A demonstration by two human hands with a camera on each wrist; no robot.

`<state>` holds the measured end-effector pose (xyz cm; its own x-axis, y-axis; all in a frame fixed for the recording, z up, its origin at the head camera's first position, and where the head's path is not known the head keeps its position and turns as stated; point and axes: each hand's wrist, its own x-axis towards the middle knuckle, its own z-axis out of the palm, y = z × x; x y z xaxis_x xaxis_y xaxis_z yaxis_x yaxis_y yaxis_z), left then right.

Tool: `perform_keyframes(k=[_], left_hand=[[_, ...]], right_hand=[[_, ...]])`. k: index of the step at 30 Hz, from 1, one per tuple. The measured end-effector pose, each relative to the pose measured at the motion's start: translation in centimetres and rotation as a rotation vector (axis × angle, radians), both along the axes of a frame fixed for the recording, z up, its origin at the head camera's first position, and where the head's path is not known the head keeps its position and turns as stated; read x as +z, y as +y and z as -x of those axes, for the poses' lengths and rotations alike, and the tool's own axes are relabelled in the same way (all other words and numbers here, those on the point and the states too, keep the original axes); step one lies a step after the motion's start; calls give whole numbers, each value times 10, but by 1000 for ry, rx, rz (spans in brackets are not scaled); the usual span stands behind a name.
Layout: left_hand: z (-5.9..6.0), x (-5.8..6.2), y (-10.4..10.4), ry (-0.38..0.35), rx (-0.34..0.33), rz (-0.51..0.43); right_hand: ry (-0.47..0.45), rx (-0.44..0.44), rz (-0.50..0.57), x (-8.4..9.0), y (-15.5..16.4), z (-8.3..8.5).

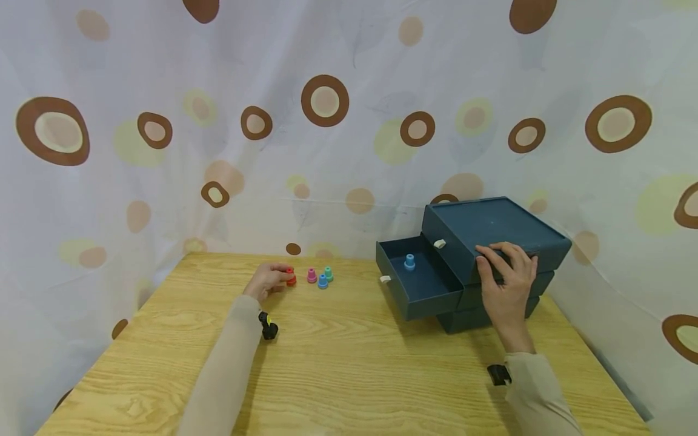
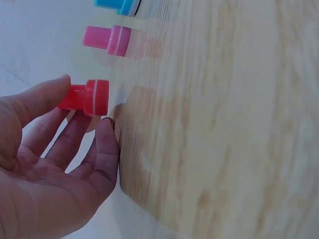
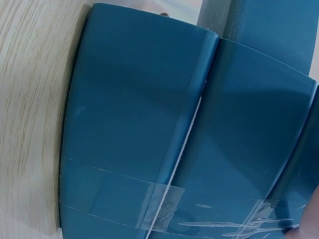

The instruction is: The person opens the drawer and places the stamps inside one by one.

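Head view: a person sits at a wooden table [image 1: 349, 363] before a spotted curtain. The left hand [image 1: 267, 280] reaches to the far edge, at about 11 o'clock from the table's middle, where a red peg [image 1: 291, 277] stands at its fingertips. A pink peg [image 1: 311, 275], a blue peg [image 1: 323, 281] and a green peg [image 1: 329, 274] stand in a cluster just to its right. At 2 o'clock sits a dark blue drawer box [image 1: 491, 242]; the right hand [image 1: 507, 281] rests on its near top edge, fingers curled over the rim. The middle drawer [image 1: 420, 284] is pulled out toward the left, with another blue peg [image 1: 409, 261] inside.

Left wrist view adds the close detail: the fingers [image 2: 45, 99] touch the narrow end of the red peg [image 2: 87, 97], the thumb just below it, the hand relaxed and not closed around it. The pink peg [image 2: 109, 40] stands apart beyond.

Right wrist view shows only the box's taped side [image 3: 174, 149]; of the hand, just a fingertip at the corner.

Wide bare tabletop lies between the pegs and the drawer.
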<state>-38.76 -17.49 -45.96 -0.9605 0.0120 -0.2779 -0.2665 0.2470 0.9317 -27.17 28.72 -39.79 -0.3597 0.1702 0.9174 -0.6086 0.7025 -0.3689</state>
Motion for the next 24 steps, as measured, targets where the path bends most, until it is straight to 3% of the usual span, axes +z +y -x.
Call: perform_keyframes(k=[5,15,24], left_hand=[[-1,2,-3,14,-31,-3],[-10,9,7,143,-146,41],[-11,18,17,180,-146,25]], right_hand=[[6,10,2,1,-1,0],[-3,3,-2,0,0,-1],[-2,4,1,0,-1,-1]])
